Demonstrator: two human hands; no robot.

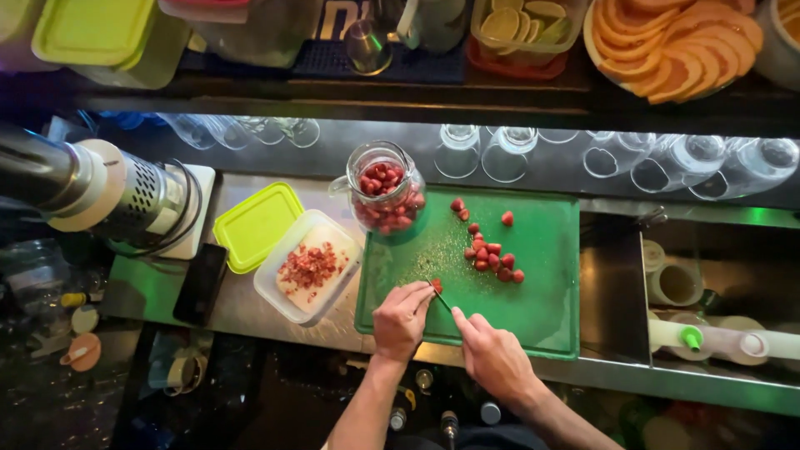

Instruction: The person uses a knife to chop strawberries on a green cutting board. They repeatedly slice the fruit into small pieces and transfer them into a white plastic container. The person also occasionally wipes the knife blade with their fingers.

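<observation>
Both hands bent over green board

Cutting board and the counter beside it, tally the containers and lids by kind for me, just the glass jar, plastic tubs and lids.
Glass jar of strawberries: 1
Clear plastic tub with trimmings: 1
Lime-green lid, loose beside the tub: 1
Total: 3

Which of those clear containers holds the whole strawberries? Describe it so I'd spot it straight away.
Start at the green plastic cutting board on the steel counter. At its far left corner stands a round clear glass jar, open-topped and full of red strawberries. Unlike the shallow rectangular plastic tub of trimmings to its left, it is tall and rounded.
</observation>
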